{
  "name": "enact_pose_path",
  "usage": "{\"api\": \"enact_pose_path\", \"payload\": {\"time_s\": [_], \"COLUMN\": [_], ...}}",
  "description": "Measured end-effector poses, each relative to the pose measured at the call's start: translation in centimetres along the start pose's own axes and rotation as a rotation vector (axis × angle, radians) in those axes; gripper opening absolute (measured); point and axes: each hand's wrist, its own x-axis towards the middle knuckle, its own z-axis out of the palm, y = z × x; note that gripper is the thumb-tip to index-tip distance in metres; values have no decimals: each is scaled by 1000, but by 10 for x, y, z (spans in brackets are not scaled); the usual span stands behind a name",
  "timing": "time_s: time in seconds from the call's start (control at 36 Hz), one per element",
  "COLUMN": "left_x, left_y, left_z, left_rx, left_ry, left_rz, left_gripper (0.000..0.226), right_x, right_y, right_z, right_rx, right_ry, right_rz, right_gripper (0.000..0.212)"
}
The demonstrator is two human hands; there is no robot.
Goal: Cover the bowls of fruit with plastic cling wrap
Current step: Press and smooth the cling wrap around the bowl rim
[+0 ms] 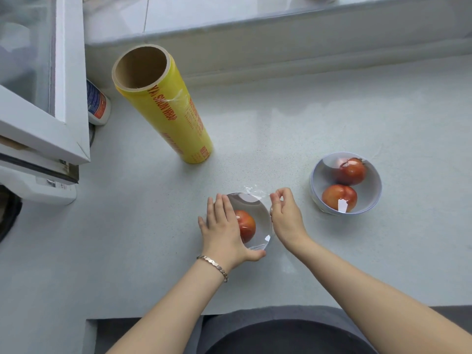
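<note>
Open countertop (281,129) was left ahead of both hands, closed off only by the raised ledge (281,47) at the far side. The gap between the left hand (224,226) and the right hand (287,221) was filled by the near bowl (259,213), with a ruffle of cling wrap (255,192) pinched at its far rim by the right hand. Outward of the right hand, passage was narrowed by the second bowl (371,192), set near but apart. Ahead and outward of the left hand, the way was barred by the upright wrap roll (166,111); beyond it a bottle (98,103) and a white window frame (72,103) were crowded together. Bare surface was left outward of the left hand.
</note>
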Motion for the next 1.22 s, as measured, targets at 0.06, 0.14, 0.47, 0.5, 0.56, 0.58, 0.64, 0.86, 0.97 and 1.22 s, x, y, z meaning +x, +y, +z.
{"api": "enact_pose_path", "payload": {"time_s": [0.06, 0.14, 0.47, 0.5, 0.56, 0.58, 0.64, 0.86, 0.97, 1.22], "left_x": [0, 1, 13, 15, 18, 18, 17, 6, 4, 1], "left_y": [1, 1, -20, -26, -38, -42, -43, -26, -26, -14], "left_z": [-1, -2, -2, -3, -4, -5, -5, 4, 8, 8], "left_rx": [11, 29, 56, 65, 92, 103, 106, 10, -47, -96], "left_ry": [-6, -23, -35, -42, -56, -68, -88, -27, -29, 15], "left_rz": [2, 14, 234, 283, 374, 402, 414, 119, 56, -17], "left_gripper": [142, 142, 141, 141, 141, 141, 142, 149, 150, 149], "right_x": [-1, -1, 9, 10, 15, 17, 21, 36, 46, 54], "right_y": [3, 8, 15, 16, 17, 17, 13, -8, -16, -23], "right_z": [0, -2, -19, -25, -32, -33, -31, -15, -16, -17], "right_rx": [26, 69, 304, 314, 377, 419, 425, 121, 15, 86], "right_ry": [41, 78, -333, -373, -359, -346, -389, -540, -567, -550], "right_rz": [-18, 2, 493, 532, 582, 598, 599, 438, 374, 378], "right_gripper": [22, 25, 20, 15, 11, 18, 33, 39, 33, 26]}}
